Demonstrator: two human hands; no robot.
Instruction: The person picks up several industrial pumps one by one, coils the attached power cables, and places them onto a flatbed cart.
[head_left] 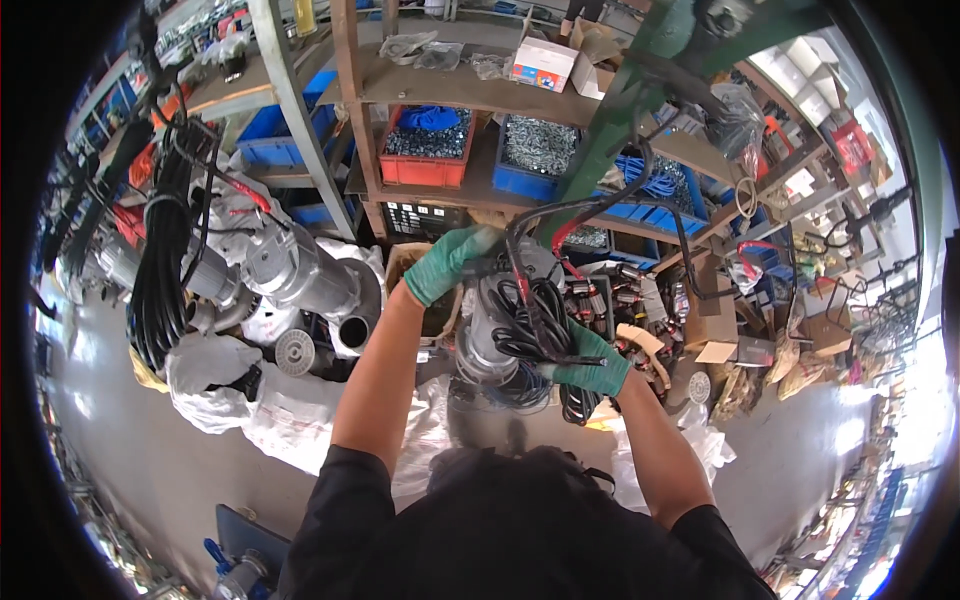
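Observation:
A submersible pump [482,350] with a grey metal body stands in front of me, partly hidden behind a coil of black cable [535,318]. My right hand [598,362], in a green glove, closes around the lower right side of that coil. A loose cable end sticks out over the glove. My left hand [452,264], also in a green glove, reaches to the upper left of the pump, by its top. The left fingertips are blurred against dark parts there, so their grip does not show. Black cable with red sections arches from the pump's top toward the upper right.
Further pumps [300,275] and a hanging bundle of black cable [165,270] are at the left. White sacks [290,410] lie on the floor. Behind stands a shelf with a red bin [425,172] and blue bins of metal parts. A green post [610,125] rises beyond the pump.

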